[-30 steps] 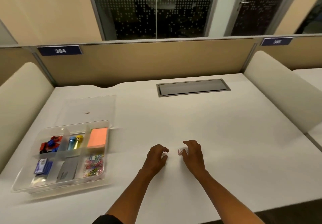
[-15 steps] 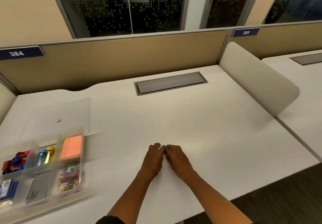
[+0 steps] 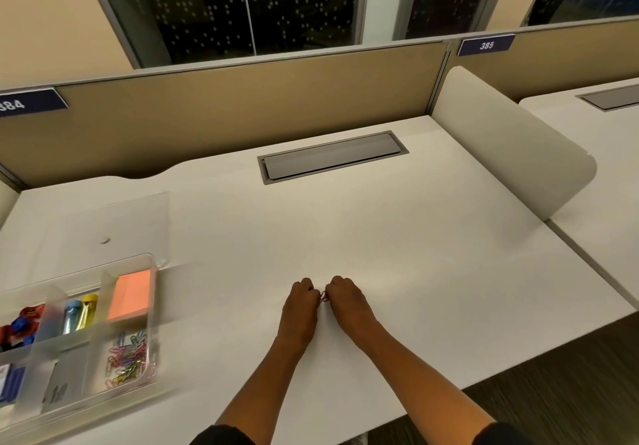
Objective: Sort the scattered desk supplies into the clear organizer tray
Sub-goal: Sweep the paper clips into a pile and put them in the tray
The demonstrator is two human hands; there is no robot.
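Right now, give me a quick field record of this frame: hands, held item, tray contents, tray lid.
hands: left hand and right hand together on the white desk, fingers curled
held item: red paper clip pinched between both hands
organizer tray: at desk's left, partly out of frame
tray contents: orange sticky notes, blue and yellow cylinders, mixed paper clips, red and blue clips
clear lid: flat on desk behind tray
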